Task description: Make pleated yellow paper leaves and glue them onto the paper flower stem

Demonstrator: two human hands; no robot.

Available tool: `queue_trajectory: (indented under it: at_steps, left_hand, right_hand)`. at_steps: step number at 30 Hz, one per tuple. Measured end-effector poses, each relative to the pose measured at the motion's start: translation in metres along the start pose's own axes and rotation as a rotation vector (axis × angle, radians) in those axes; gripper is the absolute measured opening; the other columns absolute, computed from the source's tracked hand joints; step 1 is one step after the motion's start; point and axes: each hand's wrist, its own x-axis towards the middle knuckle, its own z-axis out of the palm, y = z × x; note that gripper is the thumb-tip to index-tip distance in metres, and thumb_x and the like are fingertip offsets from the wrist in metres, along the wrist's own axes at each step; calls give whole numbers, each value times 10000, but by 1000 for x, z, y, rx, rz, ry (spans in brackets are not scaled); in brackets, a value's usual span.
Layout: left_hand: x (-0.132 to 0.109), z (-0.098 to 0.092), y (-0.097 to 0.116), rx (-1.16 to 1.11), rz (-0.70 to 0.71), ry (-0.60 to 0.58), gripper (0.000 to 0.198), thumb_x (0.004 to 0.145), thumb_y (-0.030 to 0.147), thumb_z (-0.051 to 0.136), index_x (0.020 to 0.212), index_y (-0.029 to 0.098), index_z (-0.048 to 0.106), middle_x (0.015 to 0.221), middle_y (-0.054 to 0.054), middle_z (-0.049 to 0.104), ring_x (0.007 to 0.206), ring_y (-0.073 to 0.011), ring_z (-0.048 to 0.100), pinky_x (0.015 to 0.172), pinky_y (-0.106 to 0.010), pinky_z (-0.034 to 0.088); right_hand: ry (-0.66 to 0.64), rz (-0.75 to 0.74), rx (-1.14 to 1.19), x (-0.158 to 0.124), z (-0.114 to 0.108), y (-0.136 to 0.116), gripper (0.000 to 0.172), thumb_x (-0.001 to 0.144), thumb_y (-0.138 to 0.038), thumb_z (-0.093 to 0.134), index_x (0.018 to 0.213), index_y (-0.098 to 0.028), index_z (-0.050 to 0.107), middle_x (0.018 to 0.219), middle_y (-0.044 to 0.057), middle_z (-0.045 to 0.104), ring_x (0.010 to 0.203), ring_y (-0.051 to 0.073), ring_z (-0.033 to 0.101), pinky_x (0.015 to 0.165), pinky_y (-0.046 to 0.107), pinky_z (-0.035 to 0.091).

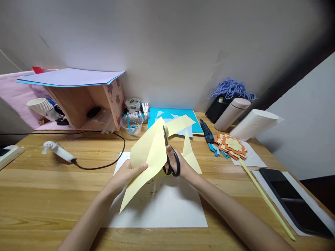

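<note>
My left hand [132, 170] grips the lower left of a creased, pale yellow sheet of paper [153, 150], thumb on top. In my right hand [175, 162] is a pair of black-handled scissors [177, 166], blades pointing away from me along the sheet's right edge. A yellow strip [181, 123] sticks out to the right beyond the blades; whether it is still joined to the sheet I cannot tell. A folded yellow offcut [190, 158] lies just right of my right hand. Under both hands rests a white sheet [167, 212] with some writing on it.
Behind stand a cardboard box [112, 101], a tub of scraps [132, 125] and a blue sheet [154, 122]. A glue gun [59, 150] with its cord lies left. To the right are a utility knife [206, 130], a paper flower [232, 144], a tumbler [231, 113] and a phone [293, 200].
</note>
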Motion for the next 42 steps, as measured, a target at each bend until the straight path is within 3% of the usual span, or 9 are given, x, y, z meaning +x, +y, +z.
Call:
queue_trajectory:
  at_steps: [12,19,28,35,42]
  left_hand:
    - [-3,2,4,-22,-18,-13,558,702,417,702,1164,131,575,904,-89,708,705,-192,645,612,-264,505]
    - [-4,-1,3,-3,-18,-25,592,704,408,705,1211,144,548,942,-84,701,770,-200,647,650,-263,509]
    - [-2,-1,2,-12,-30,-23,578,693,420,708,1190,155,573,926,-77,705,763,-199,645,642,-257,502]
    - [-4,0,3,2,-31,-33,562,695,423,706,1179,167,581,948,-71,700,774,-192,641,649,-252,500]
    - [-4,0,5,8,-37,-4,554,683,435,710,1143,148,597,926,-86,701,752,-196,640,634,-258,497]
  right_hand:
    - [19,-2,-10,1,-1,-1,606,740,-777,281,680,-202,463,416,-44,404,343,114,471,348,227,387]
    - [-16,-60,-95,1,-5,2,699,794,-743,137,461,-193,411,404,17,442,369,115,492,438,256,423]
    - [26,-3,-24,4,-3,2,636,751,-775,256,519,-202,408,390,-23,410,325,108,468,366,233,381]
    - [-7,-71,-82,4,-4,4,732,783,-754,113,418,-195,414,387,24,451,372,115,500,441,250,438]
    - [-21,-77,-66,4,-3,5,743,784,-754,93,460,-183,442,399,17,463,378,113,509,439,241,441]
